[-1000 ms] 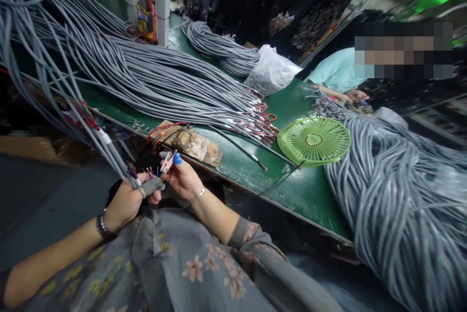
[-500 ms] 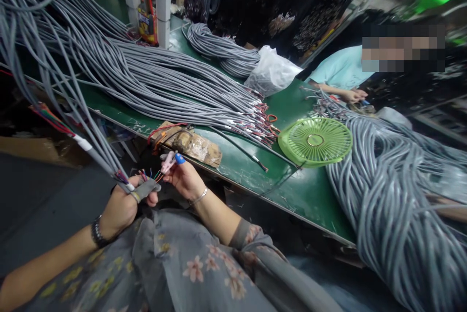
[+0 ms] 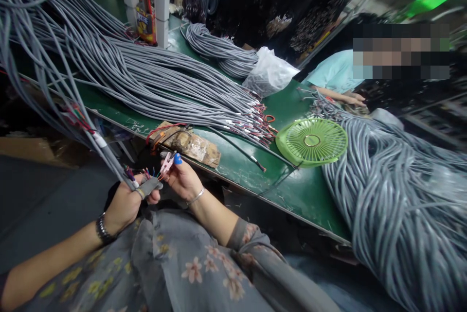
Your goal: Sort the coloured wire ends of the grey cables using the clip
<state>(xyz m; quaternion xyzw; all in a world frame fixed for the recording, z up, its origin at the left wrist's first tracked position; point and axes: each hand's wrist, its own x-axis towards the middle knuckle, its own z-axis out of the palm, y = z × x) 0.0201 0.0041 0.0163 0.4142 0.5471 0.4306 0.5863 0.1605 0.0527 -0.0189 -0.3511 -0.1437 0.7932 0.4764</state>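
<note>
My left hand (image 3: 127, 202) is closed around several grey cables (image 3: 114, 159), near their stripped ends. A grey covering wraps its thumb. Thin coloured wires (image 3: 155, 174) fan out from the cable ends between my two hands. In my right hand (image 3: 185, 179) is a pale pink tool (image 3: 168, 164), its tip at these wires; it looks like a clip or small pliers. A blue cover sits on the right thumb. Another cable end, with a white sleeve (image 3: 99, 140) and loose coloured wires, hangs just above my left hand.
On the green table (image 3: 302, 200) lies a long bundle of grey cables (image 3: 164, 78). A green fan (image 3: 311, 142) stands right of their ends. A taped wooden block (image 3: 197, 147) sits at the near edge. More cables (image 3: 394, 195) drape off the right side, by a co-worker (image 3: 332, 71).
The hanging cable end with the white sleeve has swung right and down, closer to my left hand. Both hands keep their grips almost in place. The view has shifted slightly.
</note>
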